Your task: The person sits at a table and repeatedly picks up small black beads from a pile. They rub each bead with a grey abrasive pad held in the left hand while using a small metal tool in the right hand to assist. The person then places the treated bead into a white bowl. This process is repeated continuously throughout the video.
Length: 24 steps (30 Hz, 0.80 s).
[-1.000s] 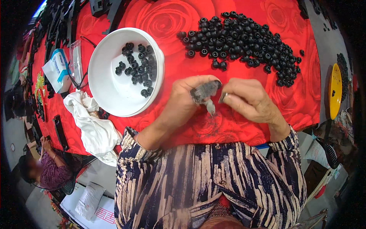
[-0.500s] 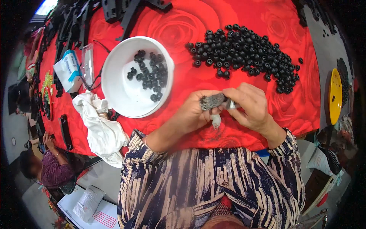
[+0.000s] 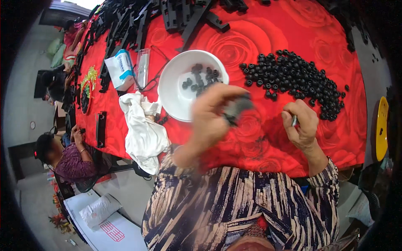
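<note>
My left hand, smeared by motion, is closed on a dark grey block-like thing in front of the white bowl. The block's exact kind is blurred. Several black beads with holes lie in the bowl, partly hidden behind this hand. To the right, my right hand is closed in a pinch around a small pale, shiny piece, mostly covered by the fingers. Just beyond it spreads a large heap of similar black beads. Dark crumbs are scattered on the red tablecloth between my hands.
A white cloth lies left of the bowl, near a blue-and-white packet. Long black parts pile up at the far edge. Another person sits at the left. A yellow dish stands off the table's right side.
My hands have parted from their shared work over the grey block. The left has swung toward the bowl with the block; the right has moved away rightward. The whole view has shifted.
</note>
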Each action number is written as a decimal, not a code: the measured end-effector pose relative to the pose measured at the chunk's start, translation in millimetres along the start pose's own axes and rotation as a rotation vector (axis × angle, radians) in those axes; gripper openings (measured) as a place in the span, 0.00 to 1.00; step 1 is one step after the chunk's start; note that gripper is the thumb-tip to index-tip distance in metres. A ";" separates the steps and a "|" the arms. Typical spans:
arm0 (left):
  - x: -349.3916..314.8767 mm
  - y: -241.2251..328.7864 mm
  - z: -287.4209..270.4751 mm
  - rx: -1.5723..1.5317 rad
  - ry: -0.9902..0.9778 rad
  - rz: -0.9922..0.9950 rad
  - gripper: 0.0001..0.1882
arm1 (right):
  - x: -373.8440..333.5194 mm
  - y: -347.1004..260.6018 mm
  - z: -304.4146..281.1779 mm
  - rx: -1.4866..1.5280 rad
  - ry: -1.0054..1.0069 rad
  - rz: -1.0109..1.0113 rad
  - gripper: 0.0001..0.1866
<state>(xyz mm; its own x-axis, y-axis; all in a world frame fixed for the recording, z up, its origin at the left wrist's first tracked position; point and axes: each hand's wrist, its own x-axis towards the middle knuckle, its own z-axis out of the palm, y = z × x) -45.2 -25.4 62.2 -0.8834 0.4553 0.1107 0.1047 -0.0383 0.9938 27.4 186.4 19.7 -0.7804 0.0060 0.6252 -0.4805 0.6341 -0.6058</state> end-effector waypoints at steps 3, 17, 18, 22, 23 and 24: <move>3.7 -6.6 -33.1 0.311 0.211 0.134 0.16 | 1.1 2.2 -2.3 0.025 0.013 -0.021 0.07; 19.9 -54.6 50.4 0.733 -0.188 0.392 0.13 | 3.1 10.3 -21.8 -0.103 0.036 0.065 0.10; 27.7 -62.2 50.7 0.731 -0.215 0.401 0.13 | 1.7 12.8 -19.8 -0.103 0.037 0.059 0.10; 43.6 -76.2 46.8 0.750 -0.287 0.400 0.13 | 2.8 13.6 -12.9 -0.112 0.015 0.037 0.12; 39.2 -75.5 37.7 0.792 -0.277 0.369 0.13 | 3.1 15.2 -3.2 -0.062 0.009 0.025 0.12; 35.2 -74.5 28.9 0.834 -0.263 0.324 0.13 | 2.5 17.9 6.9 -0.012 0.001 0.016 0.12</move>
<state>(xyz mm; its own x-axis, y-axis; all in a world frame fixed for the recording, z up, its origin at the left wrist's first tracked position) -70.9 19.1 -8.4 -0.6329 0.7246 0.2726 0.7120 0.4064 0.5727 14.1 192.4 7.1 -0.7876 0.0169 0.6159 -0.4631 0.6432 -0.6098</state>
